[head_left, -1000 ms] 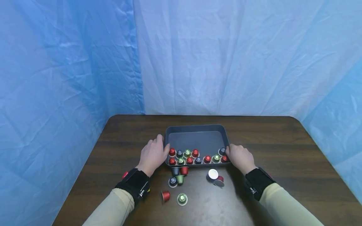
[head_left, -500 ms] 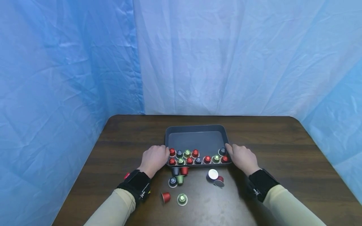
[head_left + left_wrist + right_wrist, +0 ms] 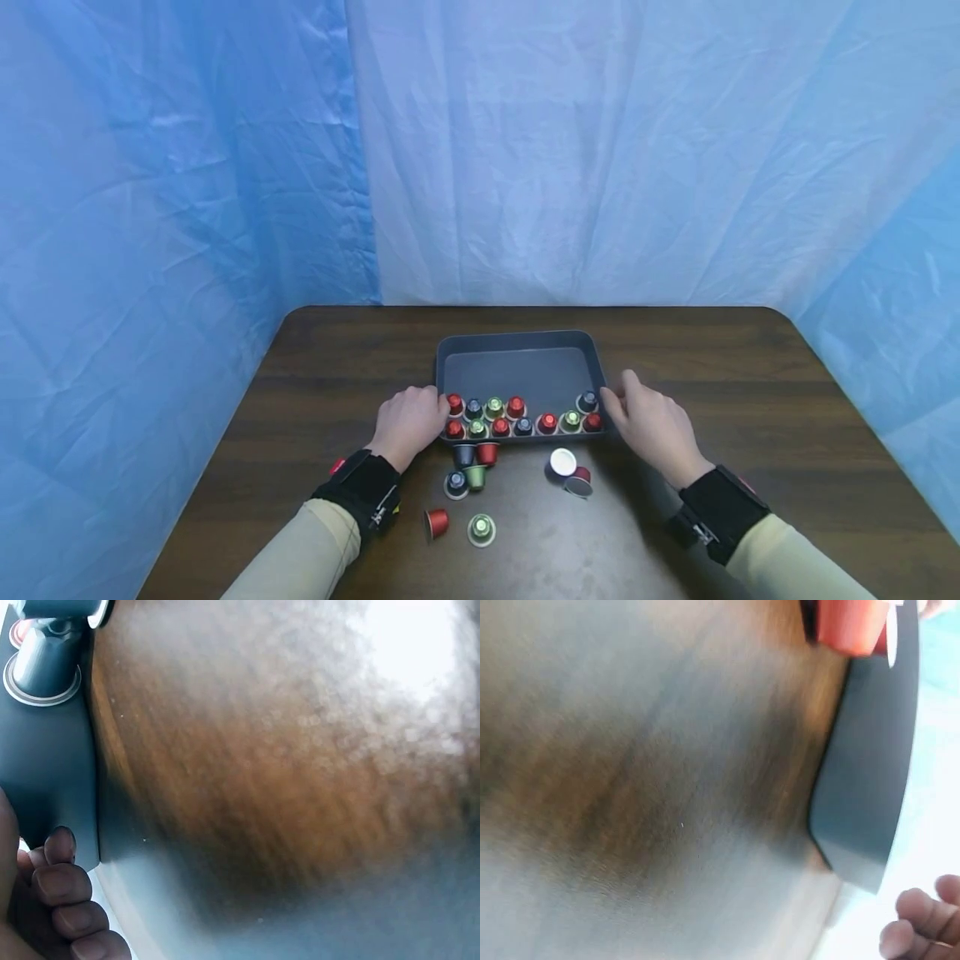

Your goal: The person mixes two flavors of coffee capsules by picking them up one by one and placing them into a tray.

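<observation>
A dark grey tray (image 3: 519, 367) lies on the table, with red, green and dark blue coffee capsules (image 3: 500, 427) standing in two rows along its near side. The front row runs the full width; the row behind it has a gap. My left hand (image 3: 408, 421) grips the tray's left edge near the front corner, and in the left wrist view its fingers (image 3: 61, 883) curl against the tray wall (image 3: 49, 765). Off the tray's right edge, my right hand (image 3: 654, 423) is held loosely with thumb and fingers apart. The right wrist view shows its fingers (image 3: 922, 919) away from the tray (image 3: 866, 772).
Loose capsules lie in front of the tray: a dark one (image 3: 463, 455), red ones (image 3: 437, 523), green ones (image 3: 482, 530), and a pair at the right (image 3: 562, 462). Wood-look table (image 3: 697, 358) surrounds them. Blue sheeting (image 3: 555, 167) hangs behind and at both sides.
My left hand has gone from spread fingers to a curled grip on the tray's edge. My right hand has come off the right edge, moving slightly right. Tray and capsules look unmoved.
</observation>
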The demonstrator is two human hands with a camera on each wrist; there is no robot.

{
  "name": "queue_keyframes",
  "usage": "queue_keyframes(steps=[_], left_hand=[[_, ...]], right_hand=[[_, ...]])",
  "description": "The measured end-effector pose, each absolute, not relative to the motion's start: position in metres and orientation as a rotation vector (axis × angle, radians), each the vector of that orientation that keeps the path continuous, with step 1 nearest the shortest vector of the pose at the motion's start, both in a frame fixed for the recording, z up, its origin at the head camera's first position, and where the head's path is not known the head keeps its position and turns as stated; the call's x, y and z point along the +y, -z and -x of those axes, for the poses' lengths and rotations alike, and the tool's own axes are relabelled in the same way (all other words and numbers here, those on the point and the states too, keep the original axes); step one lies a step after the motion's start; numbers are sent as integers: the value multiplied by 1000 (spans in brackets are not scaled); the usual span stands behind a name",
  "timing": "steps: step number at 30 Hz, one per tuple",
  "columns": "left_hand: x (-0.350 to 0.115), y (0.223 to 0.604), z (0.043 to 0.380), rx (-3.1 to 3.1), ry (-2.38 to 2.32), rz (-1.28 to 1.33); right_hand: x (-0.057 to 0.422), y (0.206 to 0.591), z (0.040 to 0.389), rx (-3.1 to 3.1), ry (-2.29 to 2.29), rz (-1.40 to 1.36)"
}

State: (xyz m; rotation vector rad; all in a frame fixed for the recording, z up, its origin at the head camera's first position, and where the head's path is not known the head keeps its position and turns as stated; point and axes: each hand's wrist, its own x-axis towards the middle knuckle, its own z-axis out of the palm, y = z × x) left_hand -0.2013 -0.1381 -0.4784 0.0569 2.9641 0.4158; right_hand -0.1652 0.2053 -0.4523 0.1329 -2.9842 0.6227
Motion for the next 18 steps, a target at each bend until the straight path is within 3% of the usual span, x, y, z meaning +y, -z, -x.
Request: queue_keyframes(steps=[18], left_hand=[[-138, 480, 202, 2931, -420, -45]], right_hand=[[198, 460, 129, -3040, -564, -467]])
